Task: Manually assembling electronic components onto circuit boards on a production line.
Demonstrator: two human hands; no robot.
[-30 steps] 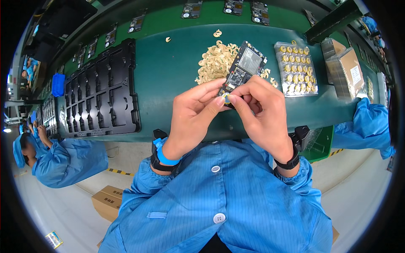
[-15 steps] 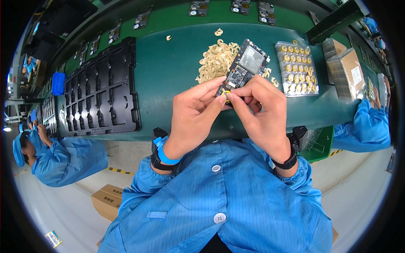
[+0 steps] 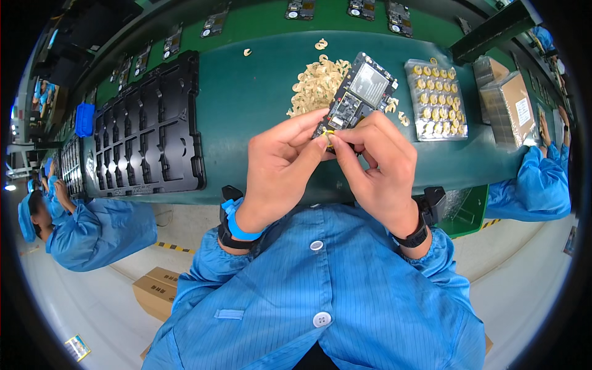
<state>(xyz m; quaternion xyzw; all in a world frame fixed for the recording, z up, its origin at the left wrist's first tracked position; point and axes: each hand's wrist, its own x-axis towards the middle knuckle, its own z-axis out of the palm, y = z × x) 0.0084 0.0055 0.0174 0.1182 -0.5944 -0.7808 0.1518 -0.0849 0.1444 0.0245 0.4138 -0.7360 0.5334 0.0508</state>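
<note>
One circuit board, two black trays, two hands

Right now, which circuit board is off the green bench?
The circuit board pinched between both hands; the other boards lie flat along the bench's far edge.

We work at a green bench. At our ten o'clock a black moulded tray lies on it. Toward twelve sits a heap of small gold parts, and at two o'clock a clear blister tray of gold pieces, with wrapped boxes just beside it.
</note>
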